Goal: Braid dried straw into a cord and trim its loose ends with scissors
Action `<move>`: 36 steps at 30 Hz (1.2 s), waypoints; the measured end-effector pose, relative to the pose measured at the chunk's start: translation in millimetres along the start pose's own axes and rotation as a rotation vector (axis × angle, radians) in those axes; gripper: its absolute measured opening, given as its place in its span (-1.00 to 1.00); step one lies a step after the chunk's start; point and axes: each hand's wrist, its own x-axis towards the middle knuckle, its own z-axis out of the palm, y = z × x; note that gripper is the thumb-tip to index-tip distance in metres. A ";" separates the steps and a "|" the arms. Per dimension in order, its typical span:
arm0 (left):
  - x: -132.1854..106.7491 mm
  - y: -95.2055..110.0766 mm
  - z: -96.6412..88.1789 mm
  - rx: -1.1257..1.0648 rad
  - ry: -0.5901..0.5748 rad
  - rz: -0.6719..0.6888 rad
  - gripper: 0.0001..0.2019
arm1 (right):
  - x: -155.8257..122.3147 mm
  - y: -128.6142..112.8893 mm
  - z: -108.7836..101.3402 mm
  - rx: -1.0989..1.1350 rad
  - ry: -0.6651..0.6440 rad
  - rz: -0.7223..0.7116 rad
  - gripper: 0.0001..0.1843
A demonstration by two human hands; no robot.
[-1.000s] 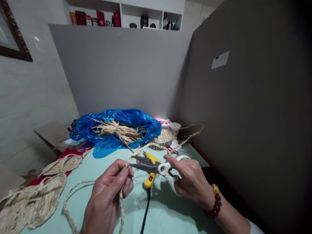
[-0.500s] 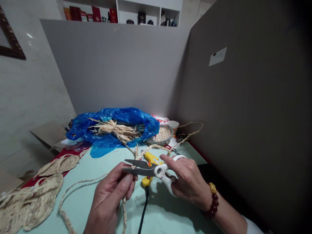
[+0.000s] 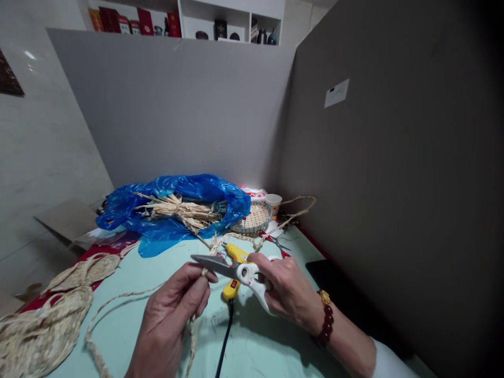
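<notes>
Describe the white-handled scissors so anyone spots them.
Above the pale green table, find the right hand. It holds the scissors, dark blades toward the left hand. White handles set them apart from the yellow corded tool and red-handled tool.

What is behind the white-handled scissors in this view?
A yellow glue gun on the table: its front end and red switch show. The scissors, held in the right hand, cover its middle, so that part cannot be seen.

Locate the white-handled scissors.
Head view, below centre: the white-handled scissors are in the right hand, blades at the left hand, in front of the yellow glue gun.
</notes>
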 end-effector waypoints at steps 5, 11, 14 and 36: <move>-4.4 1.8 3.3 0.107 -0.084 -0.048 -0.84 | 11.1 -10.1 1.2 0.694 0.072 0.424 -0.77; -6.3 -1.9 7.2 0.207 -0.201 -0.206 -0.75 | 19.6 -18.0 -7.6 1.389 0.272 0.580 -0.61; -5.3 -8.2 8.2 0.280 -0.278 -0.235 -0.70 | 19.0 -20.2 -12.8 1.463 0.381 0.599 -0.71; -6.8 -19.9 5.5 0.280 -0.275 -0.254 -0.76 | 17.7 -19.2 -12.8 1.307 0.365 0.563 -0.66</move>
